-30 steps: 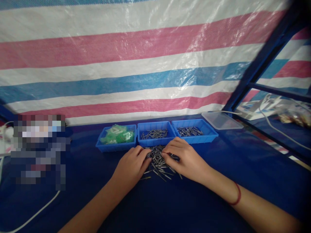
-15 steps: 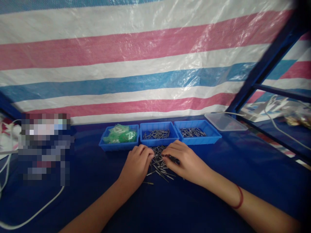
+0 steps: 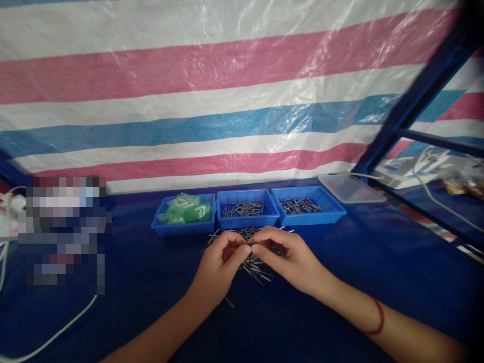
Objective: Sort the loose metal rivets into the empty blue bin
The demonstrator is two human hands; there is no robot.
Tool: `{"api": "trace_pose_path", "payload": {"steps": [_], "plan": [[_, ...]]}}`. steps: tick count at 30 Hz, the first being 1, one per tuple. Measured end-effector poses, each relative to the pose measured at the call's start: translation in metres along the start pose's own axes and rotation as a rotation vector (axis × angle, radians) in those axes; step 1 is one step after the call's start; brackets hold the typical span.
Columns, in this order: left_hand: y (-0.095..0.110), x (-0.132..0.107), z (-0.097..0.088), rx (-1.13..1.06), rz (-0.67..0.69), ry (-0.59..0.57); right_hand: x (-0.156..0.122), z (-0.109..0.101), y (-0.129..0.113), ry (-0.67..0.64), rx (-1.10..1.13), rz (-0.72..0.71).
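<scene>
A loose pile of thin metal pins that look like blind rivets [image 3: 257, 269] lies on the blue table in front of the trays. Over it, my left hand [image 3: 223, 262] and my right hand [image 3: 289, 257] meet, thumb tips nearly touching. Each hand is closed in a pinch; whatever lies between the fingertips is too small and hidden to name. One brass-coloured rivet [image 3: 230, 302] rests apart from the pile, beside my left wrist. Behind the hands, the middle blue tray [image 3: 247, 222] and the right blue tray [image 3: 313, 219] hold similar metal pieces.
The left blue tray [image 3: 183, 230] contains green and clear plastic bags [image 3: 189, 209]. A clear plastic lid [image 3: 353, 189] lies at the back right. A white cable [image 3: 53, 340] curves across the left. A striped sheet [image 3: 212, 75] hangs behind, beside a blue frame post [image 3: 408, 108].
My hands have come together over the pile, fingertips meeting in a pinch. Some rivets now show spread to the left, behind my left hand.
</scene>
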State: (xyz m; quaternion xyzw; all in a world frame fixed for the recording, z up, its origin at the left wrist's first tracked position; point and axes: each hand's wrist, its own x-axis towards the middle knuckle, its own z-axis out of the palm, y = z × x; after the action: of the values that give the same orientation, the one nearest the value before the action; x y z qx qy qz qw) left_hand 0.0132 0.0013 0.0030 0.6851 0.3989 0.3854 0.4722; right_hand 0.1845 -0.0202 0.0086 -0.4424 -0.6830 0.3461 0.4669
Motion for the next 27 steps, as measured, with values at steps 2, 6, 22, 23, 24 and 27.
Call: {"api": "trace_pose_path", "payload": {"steps": [2,6,22,23,24,27], "plan": [[-0.0004,-0.0001,-0.0005,-0.007,-0.014,-0.013,0.0001,0.0008,0.0004,-0.003,0.039,0.020],[0.0022,0.0003,-0.0041,0.115,0.016,-0.022,0.0001,0.0009,0.0002,0.006,0.055,0.038],[0.0044,0.0004,-0.0079,0.379,0.187,0.034,0.0009,-0.0034,0.0005,0.063,0.070,0.012],[0.0045,0.0002,-0.0085,0.381,0.204,0.056,0.0009,-0.0036,0.0005,0.063,0.071,0.010],[0.0045,-0.0001,-0.0090,0.382,0.221,0.076,0.0011,-0.0038,0.0006,0.060,0.070,0.005],[0.0037,-0.0008,-0.0096,0.381,0.268,0.126,0.0016,-0.0040,0.0010,0.052,0.037,-0.019]]}}
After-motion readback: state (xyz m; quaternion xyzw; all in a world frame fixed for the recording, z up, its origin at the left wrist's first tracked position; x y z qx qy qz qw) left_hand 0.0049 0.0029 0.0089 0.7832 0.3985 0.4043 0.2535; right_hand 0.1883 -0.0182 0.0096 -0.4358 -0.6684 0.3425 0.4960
